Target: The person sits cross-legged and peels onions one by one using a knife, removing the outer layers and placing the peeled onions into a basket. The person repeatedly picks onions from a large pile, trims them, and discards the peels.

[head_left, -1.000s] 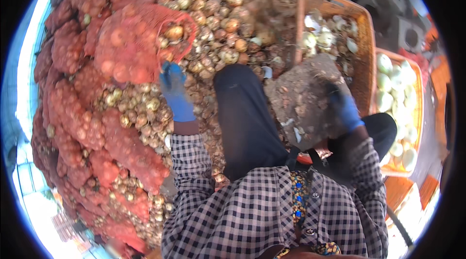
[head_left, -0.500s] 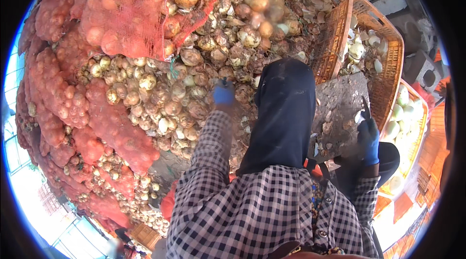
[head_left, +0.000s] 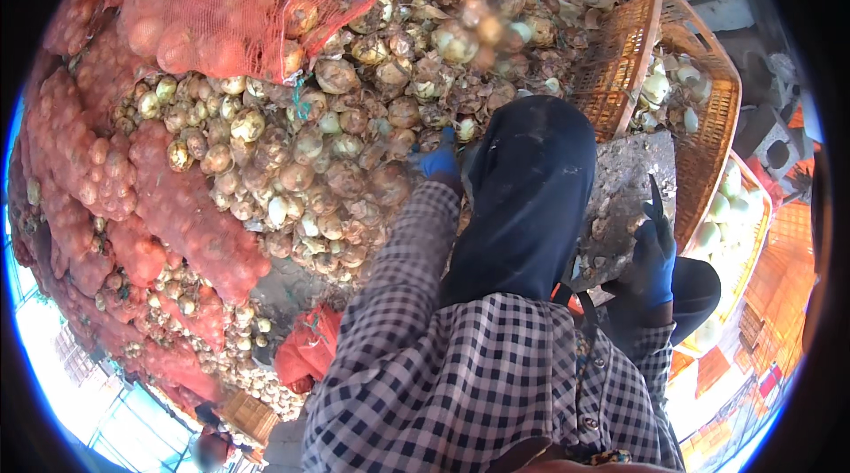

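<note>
My left hand (head_left: 437, 159), in a blue glove, is over the near edge of a heap of brown-skinned onions (head_left: 343, 179). Its fingers are apart, and I see nothing held in it. To the right of my knee, my right hand (head_left: 653, 259), gloved in blue too, is closed around a small knife (head_left: 655, 195). The dark blade points up and away from me, above a grey, dirt-covered board (head_left: 630, 174). The knife's handle is hidden in the glove.
Red mesh sacks (head_left: 190, 194) of onions line the left, with an opened sack (head_left: 212, 17) ahead. An orange crate (head_left: 728, 110) with peeled pieces stands at the right. Behind it, a yellowish crate (head_left: 763, 234) holds pale peeled onions. Concrete blocks (head_left: 768, 138) are at far right.
My left hand has moved a little right, toward my knee, and its fingers have spread. My right hand with the knife has shifted slightly left. The view has shifted slightly.
</note>
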Demonstrator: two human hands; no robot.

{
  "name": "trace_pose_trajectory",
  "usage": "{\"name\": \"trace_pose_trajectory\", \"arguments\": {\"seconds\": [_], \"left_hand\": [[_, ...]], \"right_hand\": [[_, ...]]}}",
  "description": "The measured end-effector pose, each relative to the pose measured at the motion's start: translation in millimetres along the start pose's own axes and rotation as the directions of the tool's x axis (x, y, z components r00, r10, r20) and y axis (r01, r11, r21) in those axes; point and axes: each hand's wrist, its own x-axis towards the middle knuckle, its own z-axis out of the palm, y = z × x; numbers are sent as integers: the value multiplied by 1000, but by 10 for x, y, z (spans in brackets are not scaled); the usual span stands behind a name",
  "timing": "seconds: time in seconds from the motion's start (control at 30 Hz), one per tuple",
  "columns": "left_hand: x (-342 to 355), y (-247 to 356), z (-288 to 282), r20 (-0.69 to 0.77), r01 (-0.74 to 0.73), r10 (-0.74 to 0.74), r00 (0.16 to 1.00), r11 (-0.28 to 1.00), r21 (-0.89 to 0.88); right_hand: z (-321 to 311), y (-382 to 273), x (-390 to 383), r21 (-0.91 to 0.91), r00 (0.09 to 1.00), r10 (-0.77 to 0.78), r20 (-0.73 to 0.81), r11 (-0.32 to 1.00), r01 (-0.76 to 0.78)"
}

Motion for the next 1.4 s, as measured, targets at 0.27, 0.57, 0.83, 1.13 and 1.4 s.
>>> {"name": "trace_pose_trajectory", "arguments": {"seconds": [0.27, 0.57, 0.83, 1.13, 1.4], "left_hand": [[323, -368, 56, 422, 363, -37, 906, 582, -727], [-1140, 746, -1460, 149, -55, 919, 366, 181, -982], [-2415, 980, -969, 503, -50, 864, 9, 502, -863], [-2420, 649, 330, 261, -960, 956, -133, -58, -276], [-2156, 595, 488, 225, -932, 972, -64, 22, -361]], "right_hand": [[20, 78, -100, 32, 999, 11, -32, 999, -10], [211, -315, -194, 323, 977, -214, -4, 924, 204], [392, -363, 154, 513, 838, -394, 376, 842, 165], [241, 803, 364, 270, 926, -378, 15, 893, 360], [26, 892, 49, -458, 803, -596, 5, 712, 532]]}}
